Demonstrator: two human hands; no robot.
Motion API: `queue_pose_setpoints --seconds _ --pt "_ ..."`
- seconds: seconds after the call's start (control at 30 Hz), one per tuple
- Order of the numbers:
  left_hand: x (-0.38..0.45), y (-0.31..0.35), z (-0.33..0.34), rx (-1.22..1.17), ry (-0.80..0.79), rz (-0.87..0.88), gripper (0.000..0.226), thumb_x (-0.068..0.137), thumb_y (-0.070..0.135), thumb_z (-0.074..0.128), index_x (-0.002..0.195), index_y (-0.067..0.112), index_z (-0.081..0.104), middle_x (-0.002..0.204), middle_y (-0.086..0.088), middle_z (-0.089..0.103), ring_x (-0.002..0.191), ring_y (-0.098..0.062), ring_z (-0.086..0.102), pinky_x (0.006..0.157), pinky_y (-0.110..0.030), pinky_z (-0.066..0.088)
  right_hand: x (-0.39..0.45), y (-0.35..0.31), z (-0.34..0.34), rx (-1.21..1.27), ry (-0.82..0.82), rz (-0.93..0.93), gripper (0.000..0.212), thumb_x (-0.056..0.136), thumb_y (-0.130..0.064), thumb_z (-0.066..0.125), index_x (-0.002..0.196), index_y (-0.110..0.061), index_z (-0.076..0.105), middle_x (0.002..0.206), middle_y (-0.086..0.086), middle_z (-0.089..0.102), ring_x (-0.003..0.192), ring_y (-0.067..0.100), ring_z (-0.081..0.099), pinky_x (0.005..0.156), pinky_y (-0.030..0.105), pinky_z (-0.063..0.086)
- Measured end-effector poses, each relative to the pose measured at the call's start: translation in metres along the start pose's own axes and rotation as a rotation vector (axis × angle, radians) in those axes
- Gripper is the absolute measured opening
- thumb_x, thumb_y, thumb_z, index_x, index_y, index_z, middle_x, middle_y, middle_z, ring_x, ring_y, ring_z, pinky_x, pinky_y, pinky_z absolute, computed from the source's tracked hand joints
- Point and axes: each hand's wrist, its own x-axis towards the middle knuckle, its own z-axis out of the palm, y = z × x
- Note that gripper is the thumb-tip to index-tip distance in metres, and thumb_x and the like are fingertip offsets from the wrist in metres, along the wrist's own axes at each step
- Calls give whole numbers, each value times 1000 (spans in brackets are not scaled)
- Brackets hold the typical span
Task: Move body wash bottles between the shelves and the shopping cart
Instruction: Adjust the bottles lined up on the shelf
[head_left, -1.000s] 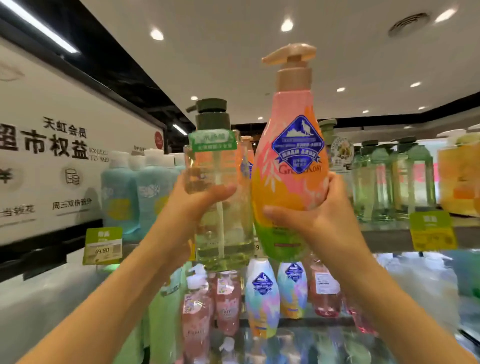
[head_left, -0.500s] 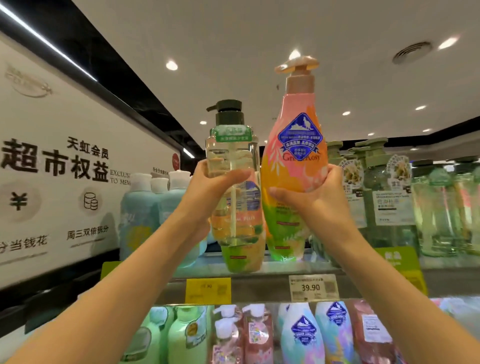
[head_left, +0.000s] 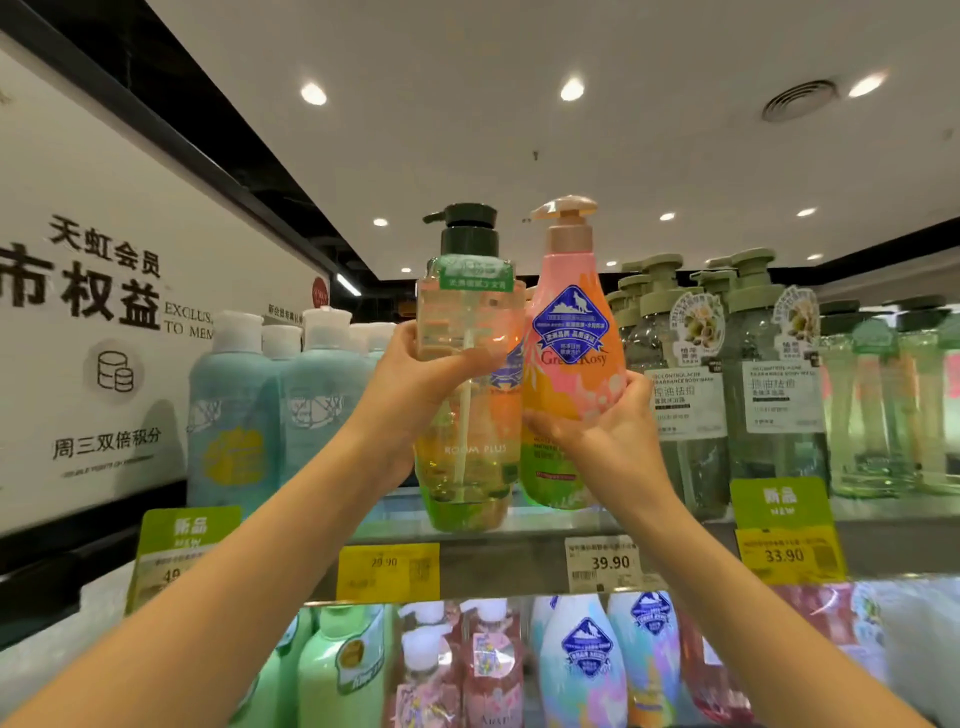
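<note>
Left hand (head_left: 415, 384) gripped clear green-capped bottle (head_left: 467, 374); right hand (head_left: 605, 431) curled round pink-orange bottle (head_left: 571, 364). Both bottles upright, touching, bases at the top shelf (head_left: 519, 564) edge, between teal bottles (head_left: 270, 410) and green-pump bottles (head_left: 727, 395).

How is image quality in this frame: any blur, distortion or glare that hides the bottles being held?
Head view: wide-angle bending curves the wall sign and shelf edge; recessed ceiling lights flare but cast no glare on the bottles. The clear bottle in the left hand and the pink bottle in the right hand are sharp; lower-shelf bottles are soft.
</note>
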Motion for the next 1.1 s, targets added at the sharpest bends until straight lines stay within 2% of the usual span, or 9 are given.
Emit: queue_pose_setpoints --seconds 0.1,0.3,0.4,0.5,0.63,0.8,0.97,1.03,1.1 --pt "-3 -9 -1 26 -8 -18 74 55 32 84 121 21 50 108 0 68 96 -18 68 78 -42 55 0 7 1 -19 4 15 84 59 -22 88 123 -16 33 116 1 55 106 16 57 82 26 48" --pt "-6 -14 -2 0 9 -29 64 57 33 78 114 24 52 107 1 68 97 -18 68 85 -47 54 7 11 3 -63 -4 46 90 56 -29 88 124 -17 30 121 3 51 110 18 54 93 34 49" --pt "-9 -14 -1 15 19 -32 66 57 35 77 117 23 52 108 1 68 98 -17 67 88 -50 52 7 17 2 -85 -4 46 94 55 -31 90 126 -16 30 124 4 50 113 19 54 97 39 48" --pt "-12 -14 -1 42 29 -43 73 55 34 85 119 24 52 108 2 68 100 -17 66 90 -50 51 2 24 1 -128 -3 65 98 55 -33 90 129 -16 28 126 5 47 116 19 51 101 36 45" --pt "-15 -12 2 58 43 -40 77 51 40 75 122 23 51 109 3 67 101 -14 64 90 -47 49 1 24 -1 -176 -3 146 98 61 -34 87 134 -10 26 129 5 45 116 19 49 93 26 42" --pt "-16 -12 5 72 56 -37 78 52 41 75 124 23 50 111 3 66 102 -14 63 91 -45 48 8 18 -4 -248 -83 252 97 67 -38 82 137 -5 24 131 8 47 117 23 51 91 29 47" --pt "-16 -15 5 65 60 -49 59 65 31 76 118 25 50 106 6 66 99 -12 63 89 -45 48 8 9 -7 -414 -140 268 106 70 -48 78 141 -1 16 137 12 42 122 25 48 85 24 42" --pt "-15 -16 5 44 65 -56 50 70 27 76 113 26 51 104 6 66 97 -11 63 85 -44 50 5 5 -7 -546 -135 218 111 68 -53 76 141 2 14 140 16 39 124 28 47 92 28 46" --pt "-16 -17 6 24 67 -54 47 71 25 75 112 26 51 104 6 67 95 -10 64 78 -38 50 -1 2 -6 -661 -127 108 116 69 -49 77 144 5 7 142 21 32 126 32 43 101 35 43"
